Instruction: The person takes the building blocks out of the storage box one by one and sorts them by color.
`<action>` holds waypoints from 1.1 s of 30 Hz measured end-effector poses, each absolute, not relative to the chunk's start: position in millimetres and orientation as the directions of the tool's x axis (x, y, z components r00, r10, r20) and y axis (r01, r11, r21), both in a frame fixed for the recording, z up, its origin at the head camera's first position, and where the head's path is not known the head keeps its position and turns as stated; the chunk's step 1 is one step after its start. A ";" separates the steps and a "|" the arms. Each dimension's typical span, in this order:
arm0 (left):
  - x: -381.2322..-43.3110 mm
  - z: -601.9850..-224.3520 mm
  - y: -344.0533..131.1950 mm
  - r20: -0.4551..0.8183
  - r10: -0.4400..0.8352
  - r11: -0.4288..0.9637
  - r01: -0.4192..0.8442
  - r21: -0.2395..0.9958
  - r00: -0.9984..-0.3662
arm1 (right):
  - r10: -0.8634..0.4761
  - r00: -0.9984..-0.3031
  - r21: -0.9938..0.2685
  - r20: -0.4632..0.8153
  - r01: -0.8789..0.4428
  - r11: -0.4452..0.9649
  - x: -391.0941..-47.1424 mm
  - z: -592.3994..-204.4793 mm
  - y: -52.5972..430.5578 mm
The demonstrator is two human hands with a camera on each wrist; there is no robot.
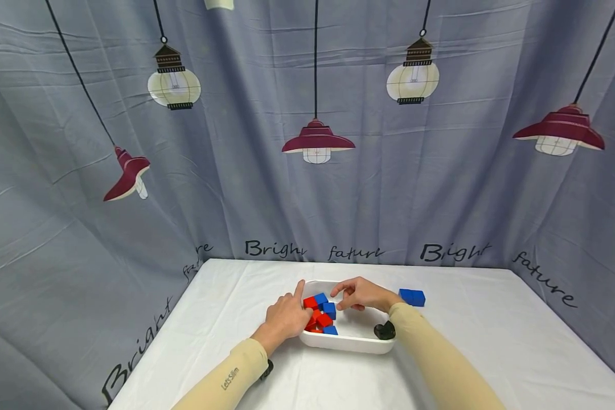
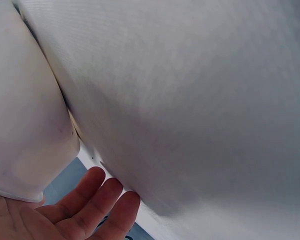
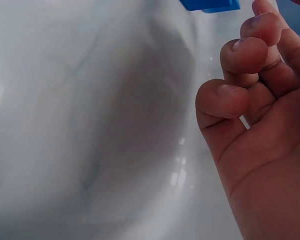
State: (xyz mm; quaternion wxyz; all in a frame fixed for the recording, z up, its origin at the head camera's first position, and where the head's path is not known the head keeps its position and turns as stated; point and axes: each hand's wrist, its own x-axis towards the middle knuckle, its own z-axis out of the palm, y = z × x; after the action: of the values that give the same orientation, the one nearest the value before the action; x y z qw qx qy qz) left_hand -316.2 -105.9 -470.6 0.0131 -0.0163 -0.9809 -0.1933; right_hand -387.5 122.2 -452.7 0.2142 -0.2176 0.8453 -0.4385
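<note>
A white tray [image 1: 345,342] stands on the table with red blocks [image 1: 324,320] and blue blocks [image 1: 329,309] heaped at its left end. My left hand [image 1: 284,315] holds the tray's left rim. Its thumb is over the inner side by the red blocks, and its other fingers lie outside the wall [image 2: 30,110]. Above the tray's middle is my right hand [image 1: 363,293], thumb and index finger apart, close beside the blue blocks with nothing between them. In the right wrist view, part of a blue block [image 3: 210,5] shows at the top, near the loosely bent fingers.
Two blue blocks [image 1: 412,297] sit side by side on the white tablecloth [image 1: 456,319], right of the tray. The right wrist's black camera [image 1: 385,331] overlaps the tray's right end. Behind the table hangs a grey curtain [image 1: 246,188] printed with lamps.
</note>
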 end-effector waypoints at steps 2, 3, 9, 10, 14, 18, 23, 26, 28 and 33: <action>-316.8 -471.3 -106.6 0.035 0.028 0.924 0.040 0.380 -0.999 | -0.550 -0.816 -0.836 -0.179 -0.169 0.522 -388.0 -455.1 122.0; -317.1 -471.6 -106.9 0.036 0.028 0.923 0.040 0.382 -0.999 | -0.548 -0.817 -0.838 -0.181 -0.163 0.520 -388.4 -456.1 122.0; -318.0 -472.8 -106.1 0.035 0.024 0.922 0.036 0.385 -0.999 | -0.526 -0.826 -0.833 -0.204 -0.136 0.537 -388.8 -462.0 122.3; -318.1 -472.8 -105.9 0.035 0.024 0.923 0.035 0.384 -0.999 | -0.523 -0.827 -0.830 -0.206 -0.134 0.541 -388.5 -462.5 122.2; -317.7 -472.3 -105.5 0.030 0.022 0.923 0.032 0.384 -0.999 | -0.524 -0.826 -0.831 -0.208 -0.134 0.541 -387.8 -464.1 121.7; -316.9 -471.0 -105.9 0.027 0.021 0.922 0.030 0.386 -0.999 | -0.521 -0.828 -0.828 -0.206 -0.136 0.544 -388.4 -466.5 121.4; -316.4 -469.9 -105.9 0.024 0.020 0.922 0.027 0.387 -1.000 | -0.519 -0.831 -0.819 -0.198 -0.150 0.554 -389.6 -468.6 122.3; -315.9 -468.7 -106.1 0.020 0.014 0.920 0.021 0.391 -1.000 | -0.532 -0.825 -0.820 -0.189 -0.165 0.547 -389.7 -469.4 122.1; -315.9 -468.5 -106.2 0.017 0.014 0.920 0.020 0.392 -1.000 | -0.537 -0.823 -0.823 -0.186 -0.168 0.542 -390.2 -470.4 122.0; -316.0 -469.7 -106.2 0.022 0.022 0.921 0.029 0.387 -1.000 | -0.537 -0.825 -0.831 -0.176 -0.168 0.531 -389.9 -473.6 122.0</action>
State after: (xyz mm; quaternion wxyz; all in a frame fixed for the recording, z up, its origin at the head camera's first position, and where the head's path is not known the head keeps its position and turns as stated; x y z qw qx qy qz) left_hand -316.0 -106.2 -469.7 0.0086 -0.0132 -0.9801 -0.1977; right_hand -389.9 122.0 -473.6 0.2107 -0.2074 0.8491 -0.4377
